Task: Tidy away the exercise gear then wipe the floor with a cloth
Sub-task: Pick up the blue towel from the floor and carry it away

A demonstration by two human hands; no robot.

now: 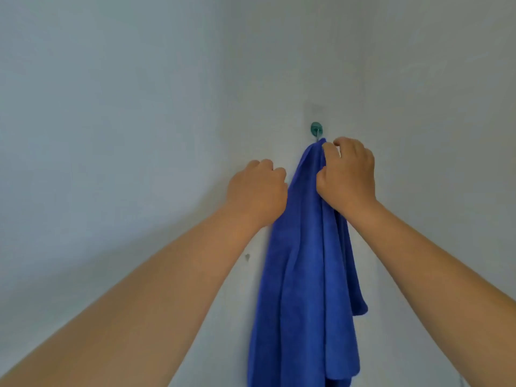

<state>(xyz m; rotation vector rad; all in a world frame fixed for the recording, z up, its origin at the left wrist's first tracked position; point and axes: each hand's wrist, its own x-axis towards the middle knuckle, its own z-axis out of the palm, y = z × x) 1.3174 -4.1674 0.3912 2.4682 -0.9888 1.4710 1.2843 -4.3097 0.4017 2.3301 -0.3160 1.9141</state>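
A long blue cloth [304, 275] hangs down a white wall from a small green hook [316, 129]. My right hand [347, 174] grips the cloth's top fold just below the hook, fingers curled around the fabric. My left hand [257, 188] is beside the cloth's left edge at about the same height, fingers curled in; whether it holds any fabric is hidden by the back of the hand. Both bare forearms reach up from the bottom corners of the view.
Plain white walls [139, 107] fill the view and meet in a corner near the hook. A small dark mark [247, 257] sits on the wall left of the cloth. No floor or exercise gear is in sight.
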